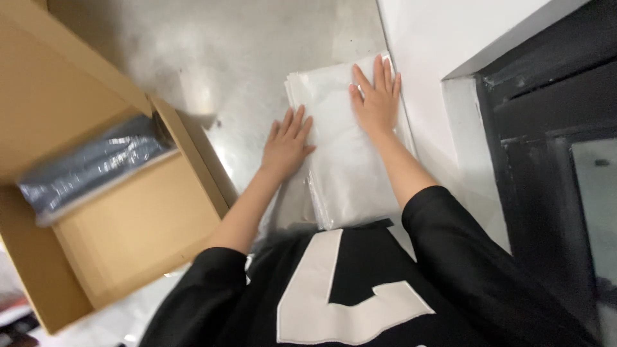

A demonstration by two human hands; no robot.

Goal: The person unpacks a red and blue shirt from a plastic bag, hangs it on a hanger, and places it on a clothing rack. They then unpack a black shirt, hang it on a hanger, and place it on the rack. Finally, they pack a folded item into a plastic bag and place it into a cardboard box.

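Both hands are pressed flat, fingers spread, nothing gripped: right hand (376, 96) on a stack of clear bags (347, 160), left hand (287, 142) at its edge; the bags' near end is hidden by a black sleeve (450, 244).

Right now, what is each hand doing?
Left hand: open, flat at the edge of the white bag stack.
Right hand: open, pressed flat on the stack.

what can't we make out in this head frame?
- Cardboard box: cut off by the left and bottom edges; the grey wrapped bundle inside is motion-blurred.
- Stack of white sheets: near end hidden by the black sleeve; count unreadable.
- Left hand, right hand: palms down, undersides hidden.
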